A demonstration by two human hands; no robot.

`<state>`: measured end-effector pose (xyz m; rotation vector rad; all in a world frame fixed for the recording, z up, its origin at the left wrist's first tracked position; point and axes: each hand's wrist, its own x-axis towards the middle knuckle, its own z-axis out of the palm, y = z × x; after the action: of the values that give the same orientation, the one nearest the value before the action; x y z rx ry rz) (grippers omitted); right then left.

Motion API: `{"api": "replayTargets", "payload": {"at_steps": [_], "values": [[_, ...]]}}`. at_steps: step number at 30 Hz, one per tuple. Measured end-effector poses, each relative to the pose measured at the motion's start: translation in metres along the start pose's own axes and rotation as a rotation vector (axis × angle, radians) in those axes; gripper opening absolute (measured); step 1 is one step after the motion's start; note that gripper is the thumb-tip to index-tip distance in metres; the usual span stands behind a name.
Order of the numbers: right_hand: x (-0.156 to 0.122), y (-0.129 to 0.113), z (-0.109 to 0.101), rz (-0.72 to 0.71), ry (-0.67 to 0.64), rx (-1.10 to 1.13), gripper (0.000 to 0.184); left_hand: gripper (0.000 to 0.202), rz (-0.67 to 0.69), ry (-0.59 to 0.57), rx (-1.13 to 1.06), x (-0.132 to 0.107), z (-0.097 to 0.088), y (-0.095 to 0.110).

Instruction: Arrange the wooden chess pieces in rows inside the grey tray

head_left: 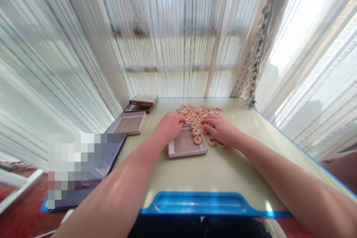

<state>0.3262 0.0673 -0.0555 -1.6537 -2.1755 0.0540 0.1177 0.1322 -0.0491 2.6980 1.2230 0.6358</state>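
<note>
A shallow white box tray (188, 154) with a brown inside lies on the table, a short row of round wooden Chinese chess pieces (196, 132) along its right side. My left hand (171, 125) is closed at the tray's far left corner, fingers curled over the rim. Just beyond the tray spreads a heap of Chinese chess pieces (198, 111) marked in red and black. At the heap's near edge, my right hand (219, 128) has its fingertips and thumb together on a piece, partly hidden. Two loose pieces (216, 142) lie beneath its wrist.
Another shallow tray (129, 123) rests on the left, with brown flat boxes (143, 100) stacked behind it. A dark laptop-like object (92, 178), partly blurred out, is at the near left. The table (223, 174) has a blue edge; striped curtains (178, 44) hang around it.
</note>
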Motion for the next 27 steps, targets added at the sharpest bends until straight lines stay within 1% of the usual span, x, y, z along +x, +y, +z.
{"api": "replayTargets", "payload": {"at_steps": [3,7,12,16,20,24,27], "values": [[-0.0002,0.0012,-0.0025,0.033,0.009,0.016,0.038,0.033,0.011,0.001,0.000,0.0001,-0.0001,0.0009],[-0.0003,0.0009,-0.0038,0.036,0.027,0.012,0.036,0.032,0.017,-0.051,-0.006,-0.0002,-0.0016,0.0031],[-0.0001,0.0034,-0.0002,0.018,0.046,-0.007,0.031,0.034,-0.054,-0.070,0.045,-0.0004,-0.0059,0.0050],[0.0000,0.0034,0.0000,0.023,0.039,-0.032,0.032,0.037,-0.056,-0.075,0.082,-0.0004,-0.0078,0.0019],[-0.0005,0.0009,-0.0024,0.056,0.040,-0.067,0.031,0.037,-0.061,-0.077,0.131,-0.0002,-0.0061,-0.0010],[-0.0008,0.0008,-0.0053,0.104,0.056,-0.115,0.031,0.042,-0.037,-0.108,0.170,-0.0003,-0.0045,-0.0025],[-0.0004,0.0014,-0.0063,0.134,0.071,-0.122,0.032,0.046,-0.051,-0.114,0.202,-0.0005,-0.0054,-0.0034]]}}
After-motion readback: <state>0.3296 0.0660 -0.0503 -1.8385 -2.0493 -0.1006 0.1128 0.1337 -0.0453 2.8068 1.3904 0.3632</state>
